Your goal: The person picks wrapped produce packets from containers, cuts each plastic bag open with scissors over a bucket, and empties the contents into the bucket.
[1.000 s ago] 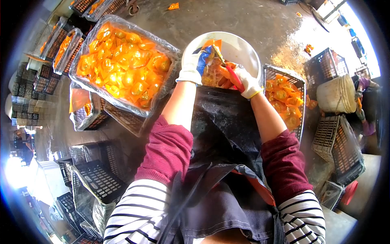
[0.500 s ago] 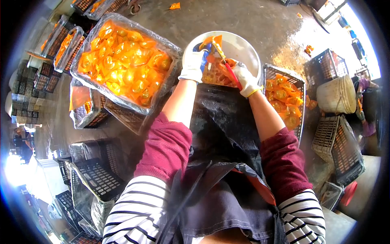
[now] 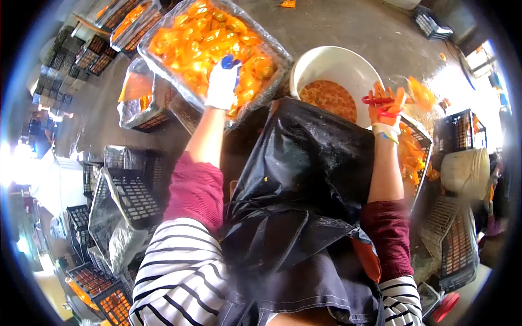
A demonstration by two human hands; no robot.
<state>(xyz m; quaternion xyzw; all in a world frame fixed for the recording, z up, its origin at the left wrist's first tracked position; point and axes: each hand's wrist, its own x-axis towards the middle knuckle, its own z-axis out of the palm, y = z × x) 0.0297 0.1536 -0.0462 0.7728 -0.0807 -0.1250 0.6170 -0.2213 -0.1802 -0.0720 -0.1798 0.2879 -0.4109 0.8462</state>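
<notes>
We had our left hand (image 3: 224, 84) over the orange packets (image 3: 190, 46) that filled a film-lined crate (image 3: 168, 76), ahead of us and to the left. The hand wore a white glove with blue at the fingertips, and those tips met the heap towards its nearer side; we could not tell whether the fingers had closed on a packet.

Our right hand (image 3: 387, 106) was up at the right rim of the white bucket (image 3: 353, 65). Its glove was orange over the palm and white towards the wrist. It held a red-handled tool (image 3: 375, 101) loosely, the fingers stretched out and somewhat spread, with the red handles across them; we could not make out the tool's working end. An orange wrapper (image 3: 421, 95), blurred, showed just to the right of that hand, and we could not tell whether it touched the fingers.

Inside the bucket, brownish-orange pieces (image 3: 329, 99) covered the bottom. Next to our right forearm, a smaller crate (image 3: 431, 145) held loose orange film (image 3: 410, 155). Our black apron (image 3: 315, 146) spread over our lap and reached up to the near side of the bucket. We had dark crates (image 3: 136, 198) stacked at an angle to the left, and a second, dingier bucket (image 3: 465, 174) stood well off to the right.
</notes>
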